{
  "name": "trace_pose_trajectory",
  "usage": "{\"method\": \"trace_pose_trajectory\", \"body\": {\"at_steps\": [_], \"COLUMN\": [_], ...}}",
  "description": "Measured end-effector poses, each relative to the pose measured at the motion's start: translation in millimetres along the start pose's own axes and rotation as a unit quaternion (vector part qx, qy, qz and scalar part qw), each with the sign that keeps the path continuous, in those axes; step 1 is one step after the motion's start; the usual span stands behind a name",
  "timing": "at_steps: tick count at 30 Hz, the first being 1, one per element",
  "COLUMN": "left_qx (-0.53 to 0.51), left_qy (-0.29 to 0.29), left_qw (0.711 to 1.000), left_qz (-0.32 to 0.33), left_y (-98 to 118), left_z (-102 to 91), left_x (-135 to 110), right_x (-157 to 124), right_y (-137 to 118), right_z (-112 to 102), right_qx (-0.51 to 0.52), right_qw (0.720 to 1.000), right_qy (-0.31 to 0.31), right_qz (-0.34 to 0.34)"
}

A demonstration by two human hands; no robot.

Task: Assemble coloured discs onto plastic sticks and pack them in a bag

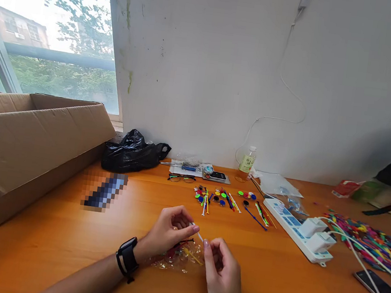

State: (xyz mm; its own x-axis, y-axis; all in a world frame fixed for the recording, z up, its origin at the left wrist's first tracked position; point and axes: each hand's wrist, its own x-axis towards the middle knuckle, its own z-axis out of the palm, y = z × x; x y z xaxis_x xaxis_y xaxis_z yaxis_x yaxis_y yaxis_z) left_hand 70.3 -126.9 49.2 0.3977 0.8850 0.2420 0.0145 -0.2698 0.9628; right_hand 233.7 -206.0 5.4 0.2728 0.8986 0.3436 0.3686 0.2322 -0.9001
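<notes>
Both my hands meet over the orange table [61,239], pinching the two ends of a thin white stick [199,236]. My left hand [169,232], with a black watch on its wrist, grips the stick's far end. My right hand [220,270] pinches the near end with thumb and forefinger. Under the hands lies a clear plastic bag [177,258] holding red, yellow and black small pieces. Farther back, several coloured sticks and round discs [226,199] are spread on the table.
A large open cardboard box [26,143] fills the left side. A black plastic bag [131,152], glasses [181,178], a bottle [246,164], a white power strip [300,230] with cables, a phone [380,290] and a heap of coloured pieces [374,239] lie around.
</notes>
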Motion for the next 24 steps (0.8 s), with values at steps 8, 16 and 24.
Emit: {"method": "trace_pose_trajectory", "body": {"at_steps": [8,16,24], "left_qx": [0.160,0.331,0.322], "left_qy": [-0.171,-0.207,-0.178], "left_qw": [0.964,0.912,0.916], "left_qz": [0.126,0.126,0.160], "left_y": [2.6,-15.4,-18.4], "left_z": [-19.0,-26.3,-25.8], "left_x": [-2.3,0.1,1.0], "right_x": [-1.0,3.3,2.2], "right_y": [13.1,20.1,18.2], "right_z": [-14.2,-20.0,-18.3], "right_qx": [0.058,0.135,0.143], "right_qw": [0.990,0.971,0.971], "right_qy": [0.115,0.163,0.139], "right_qz": [0.062,0.114,0.129]}}
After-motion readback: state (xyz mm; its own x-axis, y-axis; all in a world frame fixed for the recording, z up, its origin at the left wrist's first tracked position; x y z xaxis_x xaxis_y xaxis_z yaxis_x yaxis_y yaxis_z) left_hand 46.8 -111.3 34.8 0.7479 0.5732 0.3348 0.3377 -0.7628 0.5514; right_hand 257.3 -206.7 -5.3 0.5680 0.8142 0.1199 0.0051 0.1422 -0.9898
